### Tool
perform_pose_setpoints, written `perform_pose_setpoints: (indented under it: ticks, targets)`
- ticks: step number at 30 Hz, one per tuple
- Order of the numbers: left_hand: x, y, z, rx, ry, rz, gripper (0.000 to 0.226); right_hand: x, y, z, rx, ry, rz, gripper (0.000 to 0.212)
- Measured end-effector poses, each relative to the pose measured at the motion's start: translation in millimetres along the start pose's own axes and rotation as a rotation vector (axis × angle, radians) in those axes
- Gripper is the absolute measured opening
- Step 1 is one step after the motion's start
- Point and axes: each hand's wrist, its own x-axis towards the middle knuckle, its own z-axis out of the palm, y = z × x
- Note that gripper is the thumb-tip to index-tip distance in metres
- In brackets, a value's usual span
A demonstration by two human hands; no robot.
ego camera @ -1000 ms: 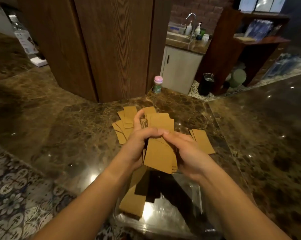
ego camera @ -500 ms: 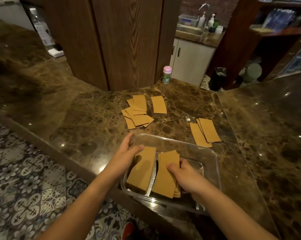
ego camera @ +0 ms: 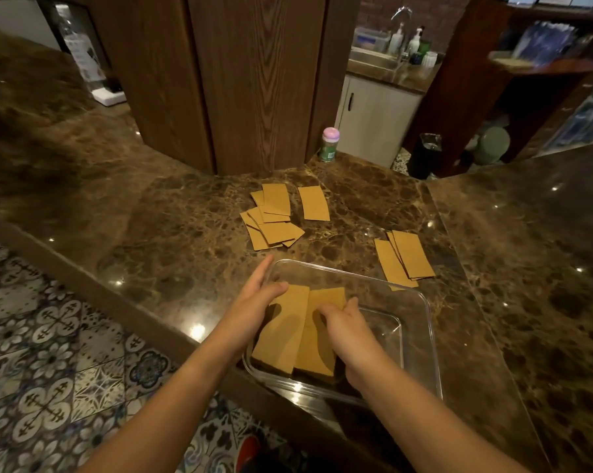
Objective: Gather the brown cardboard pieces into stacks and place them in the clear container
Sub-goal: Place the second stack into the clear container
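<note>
The clear container (ego camera: 428, 339) sits at the counter's near edge. Two stacks of brown cardboard lie side by side in its left half: the left stack (ego camera: 281, 339) and the right stack (ego camera: 317, 353). My left hand (ego camera: 254, 302) rests at the container's far left corner, thumb on the left stack, fingers spread along the rim. My right hand (ego camera: 349, 331) has its fingers curled over the right stack's far end. Loose pieces lie beyond the container: a messy pile (ego camera: 272, 218), a single piece (ego camera: 313, 203), and a small group (ego camera: 404, 257) to the right.
The brown marble counter (ego camera: 172, 233) wraps around a wooden pillar (ego camera: 254, 80). A small pink-capped bottle (ego camera: 329, 145) stands by the pillar. Patterned floor tiles (ego camera: 49, 370) lie below the counter's near edge on the left.
A second ago both hands held a cardboard stack above the container. They lowered it inside, and since then the right stack has been pushed up against the left one.
</note>
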Motion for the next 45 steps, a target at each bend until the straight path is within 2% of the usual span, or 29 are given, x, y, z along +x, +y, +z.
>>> perform_pose_setpoints:
  ticks: [3, 7, 11, 16, 21, 24, 26, 31, 35, 36, 39, 40, 41, 45]
  targets:
    - [3.0, -4.4, -2.1, -0.061, -0.026, -0.02, 0.065, -0.9, 2.3, 1.6, 0.124, 0.019, 0.019, 0.08]
    - [4.1, -6.8, -2.2, -0.075, -0.028, -0.033, 0.056, -0.2, 2.6, 4.8, 0.204, -0.034, 0.046, 0.081]
    - [6.0, -7.9, -3.3, -0.076, -0.025, -0.006, 0.049, 2.6, 3.7, 13.1, 0.164, -0.083, -0.023, 0.082]
    - [6.4, -8.4, -6.0, -0.047, -0.018, 0.002, 0.053, 8.5, 8.6, 8.4, 0.065, -0.025, -0.067, 0.091]
    - [7.2, -8.8, -4.0, -0.044, -0.026, 0.014, 0.049, 14.0, 14.2, 2.4, -0.123, 0.015, -0.095, 0.08]
    - [8.6, -8.1, -4.1, -0.06, -0.026, 0.017, 0.047, 15.0, 12.4, 0.3, -0.154, 0.036, -0.088, 0.082]
    - [8.9, -8.5, -5.0, -0.067, -0.028, 0.015, 0.046, 13.8, 11.3, 0.6, -0.115, 0.059, -0.069, 0.084]
    - [7.1, -8.6, -6.1, -0.093, -0.054, -0.005, 0.047, 9.3, 3.0, 1.1, 0.171, 0.052, 0.077, 0.083]
    - [8.3, -4.7, -10.2, -0.139, -0.05, -0.053, 0.052, -11.2, -15.2, -14.8, 0.202, -0.003, 0.17, 0.075]
    - [11.5, -2.8, -13.7, -0.158, -0.03, -0.063, 0.052, -17.5, -22.3, -19.7, 0.197, -0.033, 0.171, 0.078]
    - [23.7, 3.7, -23.9, -0.157, 0.051, -0.056, 0.044, -37.1, -47.1, -36.3, 0.156, -0.136, 0.112, 0.11]
    - [29.0, 6.2, -28.3, -0.148, 0.086, -0.042, 0.041, -41.7, -58.3, -38.0, 0.103, -0.171, 0.057, 0.113]
    - [36.4, 9.8, -32.9, -0.15, 0.13, -0.028, 0.037, -41.7, -69.9, -37.8, 0.021, -0.197, -0.026, 0.106]
    - [70.4, 25.2, -48.8, -0.257, 0.319, -0.037, 0.022, -4.5, -117.5, -23.3, -0.291, -0.146, -0.374, 0.045]
